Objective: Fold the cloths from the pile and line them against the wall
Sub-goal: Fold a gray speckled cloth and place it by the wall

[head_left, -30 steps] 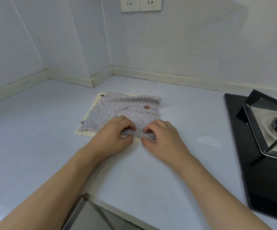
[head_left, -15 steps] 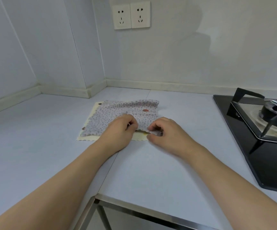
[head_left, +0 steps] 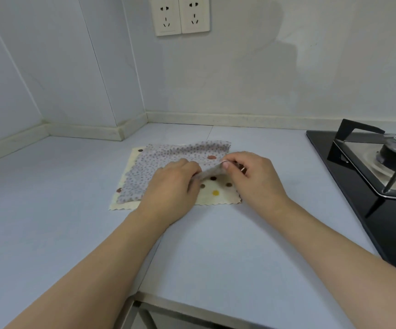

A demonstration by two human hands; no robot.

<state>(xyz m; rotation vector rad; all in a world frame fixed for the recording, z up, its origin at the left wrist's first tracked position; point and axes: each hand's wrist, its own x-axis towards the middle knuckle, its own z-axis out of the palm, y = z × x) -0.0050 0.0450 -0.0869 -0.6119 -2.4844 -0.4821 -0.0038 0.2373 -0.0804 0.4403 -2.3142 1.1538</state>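
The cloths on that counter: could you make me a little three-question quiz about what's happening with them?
1. True or false: the grey speckled cloth lies on top of the cream dotted cloth.
2. Which hand pinches the lifted edge: A left hand, B right hand, C both?
3. What stands to the right on the counter?

Key: 1 true; 2 C; 3 a gas stove.

Half a second ago both hands pressed the grey cloth's near edge flat. Now the right hand [head_left: 254, 176] and left hand [head_left: 171, 186] have pinched that edge and lifted it off the cream cloth [head_left: 218, 193], peeling the grey cloth [head_left: 168, 157] back and baring the coloured dots beneath.
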